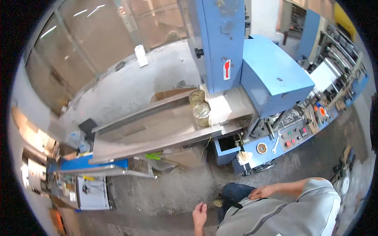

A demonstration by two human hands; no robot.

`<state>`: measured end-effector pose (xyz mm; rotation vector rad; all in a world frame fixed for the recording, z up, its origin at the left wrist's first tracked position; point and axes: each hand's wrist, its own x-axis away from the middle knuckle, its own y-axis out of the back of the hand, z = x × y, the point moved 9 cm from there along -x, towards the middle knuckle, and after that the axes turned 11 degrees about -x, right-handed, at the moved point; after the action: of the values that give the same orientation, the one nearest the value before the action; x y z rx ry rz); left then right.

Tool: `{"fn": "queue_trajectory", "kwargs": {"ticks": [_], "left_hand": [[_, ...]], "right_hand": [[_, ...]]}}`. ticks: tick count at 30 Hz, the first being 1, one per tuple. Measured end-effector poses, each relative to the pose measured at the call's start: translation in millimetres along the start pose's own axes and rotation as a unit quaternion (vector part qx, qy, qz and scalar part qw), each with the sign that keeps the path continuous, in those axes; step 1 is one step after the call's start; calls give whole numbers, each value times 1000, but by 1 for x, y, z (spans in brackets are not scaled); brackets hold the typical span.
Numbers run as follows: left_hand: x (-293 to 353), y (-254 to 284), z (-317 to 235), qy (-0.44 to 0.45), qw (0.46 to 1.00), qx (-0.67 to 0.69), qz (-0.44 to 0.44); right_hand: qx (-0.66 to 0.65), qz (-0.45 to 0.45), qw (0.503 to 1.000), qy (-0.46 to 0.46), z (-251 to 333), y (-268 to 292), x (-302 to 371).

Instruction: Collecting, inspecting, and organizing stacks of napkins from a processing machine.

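My left hand (pixel 199 214) hangs over the floor with its fingers curled in, and nothing shows in it. At my waist, my right hand (pixel 263 192) rests against the hem of my grey shirt (pixel 275 216); its fingers are bent together, and whatever they may hold is hidden. Beyond the hands stands a blue machine. On its ledge lie an open-ended wrench (pixel 277 143) and a round brass-coloured ring (pixel 262 148). A crumpled pale cloth (pixel 244 157) sits at the ledge's left corner, above a handwheel (pixel 264 168). Neither hand touches the machine.
A long metal trough (pixel 147 131) runs left from the machine, with two clear-wrapped round rolls or jars (pixel 202 112) at its right end. Red and green buttons line the control panel (pixel 294 138). A blue housing (pixel 271 74) rises behind. A white-topped cart (pixel 92 192) stands lower left.
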<state>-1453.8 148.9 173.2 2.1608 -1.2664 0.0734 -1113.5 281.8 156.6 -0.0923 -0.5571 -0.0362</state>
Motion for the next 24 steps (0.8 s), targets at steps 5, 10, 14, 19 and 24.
{"fn": "queue_trajectory", "kwargs": {"ticks": [5,10,14,19,24], "left_hand": [[-68,49,-23,26,990,135,40],[-125,53,-86,106,973,160,127],[-151,66,-194,112,834,477,254],[-204,119,-240,187,811,504,229],[-254,146,-299,40,863,400,307]], "right_hand": [[153,-217,964,-3,164,56,-13],[135,-276,908,285,294,66,-132],[149,-274,867,389,376,54,-204],[169,-325,836,408,422,86,-202],[25,-422,870,255,369,107,-211]]}}
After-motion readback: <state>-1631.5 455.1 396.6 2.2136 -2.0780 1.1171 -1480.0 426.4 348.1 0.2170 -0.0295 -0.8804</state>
